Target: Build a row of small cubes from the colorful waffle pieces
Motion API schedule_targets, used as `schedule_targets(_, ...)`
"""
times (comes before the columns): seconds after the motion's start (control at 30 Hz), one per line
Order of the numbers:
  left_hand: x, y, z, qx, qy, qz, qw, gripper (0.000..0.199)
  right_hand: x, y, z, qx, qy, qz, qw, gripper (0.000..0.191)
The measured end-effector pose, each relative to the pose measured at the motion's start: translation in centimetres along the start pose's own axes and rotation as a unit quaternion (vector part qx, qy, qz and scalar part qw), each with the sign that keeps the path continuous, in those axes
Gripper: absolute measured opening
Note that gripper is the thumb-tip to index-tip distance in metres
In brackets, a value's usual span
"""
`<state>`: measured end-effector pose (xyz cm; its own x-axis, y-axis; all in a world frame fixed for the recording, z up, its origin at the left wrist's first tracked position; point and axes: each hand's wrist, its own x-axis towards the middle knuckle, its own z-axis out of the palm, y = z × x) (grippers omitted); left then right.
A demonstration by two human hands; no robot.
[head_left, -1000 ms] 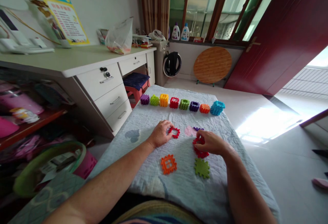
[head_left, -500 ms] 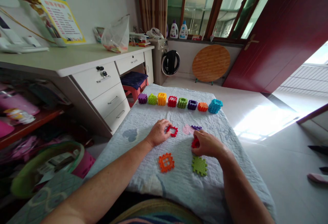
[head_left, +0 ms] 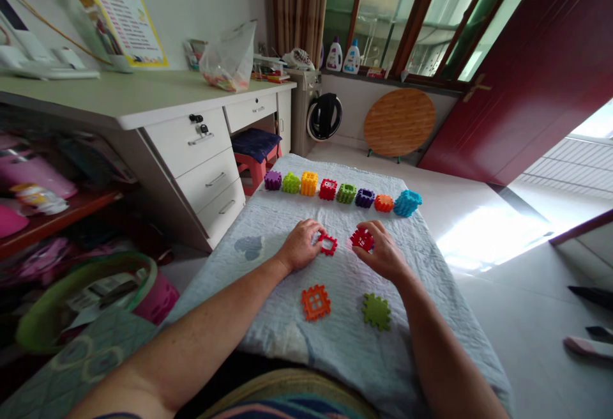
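My left hand [head_left: 302,244] is closed, thumb and fingers pinching the edge of a red square frame tile [head_left: 331,251] with notched edges and an open middle. To its right, my right hand [head_left: 384,253] grips another red notched tile [head_left: 360,240], which has a cut-out pattern and is tilted up a little. A small gap separates the two red tiles. Closer to me on the cloth lie an orange window-patterned tile [head_left: 316,303] and a green solid tile [head_left: 376,312], both flat. My right hand covers the spot where a dark purple piece lay.
Several assembled block cubes stand in a row along the far side of the cloth-covered table [head_left: 268,304], from a purple cube [head_left: 272,180] to a blue one [head_left: 407,203]. A white desk [head_left: 186,144] stands to the left, and a basket [head_left: 158,297] sits low at left.
My right hand has lifted its red tile and brought it forward and left, towards the other red tile. My left hand keeps its hold. The whole view has shifted slightly.
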<state>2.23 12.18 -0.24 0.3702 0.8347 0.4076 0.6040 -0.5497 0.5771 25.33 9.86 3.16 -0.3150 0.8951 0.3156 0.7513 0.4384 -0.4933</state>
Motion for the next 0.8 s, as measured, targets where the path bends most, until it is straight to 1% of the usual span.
schedule_targets(0.07,0.0,-0.1,0.0,-0.002,0.004,-0.003,1.0,0.02,-0.1,0.2,-0.1,0.004,-0.001,0.014,1.0,0.037)
schedule_targets(0.17,0.0,-0.2,0.0,-0.003,0.007,-0.001,1.0,0.019,-0.1,0.1,0.0,0.011,-0.012,0.012,1.0,0.037)
schedule_targets(0.3,0.0,-0.3,0.0,-0.003,0.007,-0.002,1.0,0.019,0.0,0.0,0.2,0.016,0.013,0.019,1.0,0.036)
schedule_targets(0.37,0.0,-0.3,0.1,-0.003,0.008,-0.002,1.0,0.019,0.0,0.1,0.5,0.002,0.019,0.026,0.999,0.036)
schedule_targets(0.43,0.0,-0.3,0.1,-0.002,0.009,0.001,1.0,0.019,0.0,0.1,0.9,-0.035,0.009,0.031,0.999,0.039)
schedule_targets(0.53,0.0,-0.3,0.1,-0.002,0.011,0.004,1.0,0.021,-0.1,-0.1,1.6,-0.109,-0.037,0.03,0.993,0.043)
schedule_targets(0.63,0.1,-0.2,0.1,-0.001,0.011,0.003,1.0,0.021,-0.1,-0.5,2.2,-0.148,-0.072,0.023,0.986,0.038)
schedule_targets(0.73,0.0,-0.1,0.0,0.0,0.014,0.0,1.0,0.02,-0.1,-0.7,2.3,-0.148,-0.066,0.019,0.987,0.032)
schedule_targets(0.8,0.0,-0.1,-0.1,-0.003,0.022,-0.005,1.0,0.02,-0.1,-0.8,2.2,-0.141,-0.062,0.016,0.988,0.031)
